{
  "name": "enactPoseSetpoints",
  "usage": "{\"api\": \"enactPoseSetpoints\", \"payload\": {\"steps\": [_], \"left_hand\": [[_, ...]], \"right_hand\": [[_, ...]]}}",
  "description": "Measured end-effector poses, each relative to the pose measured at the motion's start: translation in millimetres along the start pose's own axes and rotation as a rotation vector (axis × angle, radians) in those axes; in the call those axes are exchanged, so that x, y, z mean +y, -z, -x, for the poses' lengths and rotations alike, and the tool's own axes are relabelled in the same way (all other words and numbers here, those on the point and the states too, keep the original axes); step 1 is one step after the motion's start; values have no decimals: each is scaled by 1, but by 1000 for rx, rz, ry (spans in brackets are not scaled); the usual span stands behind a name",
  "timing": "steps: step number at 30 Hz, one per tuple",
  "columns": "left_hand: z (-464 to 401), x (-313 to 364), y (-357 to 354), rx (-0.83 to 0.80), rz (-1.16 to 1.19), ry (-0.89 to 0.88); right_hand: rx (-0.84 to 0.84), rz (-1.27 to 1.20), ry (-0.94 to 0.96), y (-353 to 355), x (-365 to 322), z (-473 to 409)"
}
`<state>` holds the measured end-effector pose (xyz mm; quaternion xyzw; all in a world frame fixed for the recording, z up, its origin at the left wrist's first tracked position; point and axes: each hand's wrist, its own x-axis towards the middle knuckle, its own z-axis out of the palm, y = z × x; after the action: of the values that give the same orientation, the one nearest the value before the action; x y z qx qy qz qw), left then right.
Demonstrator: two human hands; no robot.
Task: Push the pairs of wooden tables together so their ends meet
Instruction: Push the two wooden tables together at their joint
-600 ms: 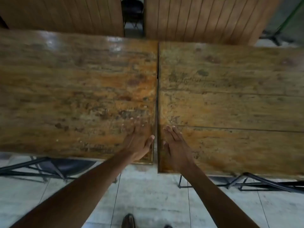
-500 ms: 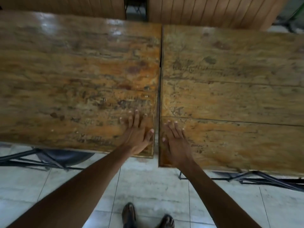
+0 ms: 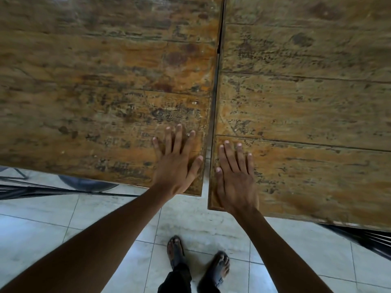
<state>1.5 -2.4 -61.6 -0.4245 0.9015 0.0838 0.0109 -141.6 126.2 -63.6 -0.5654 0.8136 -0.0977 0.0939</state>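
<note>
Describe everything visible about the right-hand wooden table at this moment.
The right table has a worn, glossy top of long brown-orange planks with dark stains, scratches and knots. Its end lies alongside the left table, with a thin dark gap between them that widens toward the near corner. Its near edge sits closer to the person than the left table's. The right hand lies flat on its near corner, fingers spread. Dark metal framing shows beneath.

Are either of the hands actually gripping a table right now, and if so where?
Neither grips. The left hand lies flat, fingers spread, on the left table by its near corner; the right hand lies flat on the right table likewise.
</note>
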Motion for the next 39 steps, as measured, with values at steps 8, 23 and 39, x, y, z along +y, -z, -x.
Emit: {"api": "enactPoseSetpoints", "payload": {"steps": [8, 23, 39], "left_hand": [[0, 2, 0, -4, -3, -4], [-1, 1, -2, -2, -14, 1], [58, -46, 152, -16, 152, -15]], "right_hand": [[12, -26, -11, 0, -2, -14], [20, -39, -20, -5, -9, -33], [-243, -146, 25, 101, -132, -23]]}}
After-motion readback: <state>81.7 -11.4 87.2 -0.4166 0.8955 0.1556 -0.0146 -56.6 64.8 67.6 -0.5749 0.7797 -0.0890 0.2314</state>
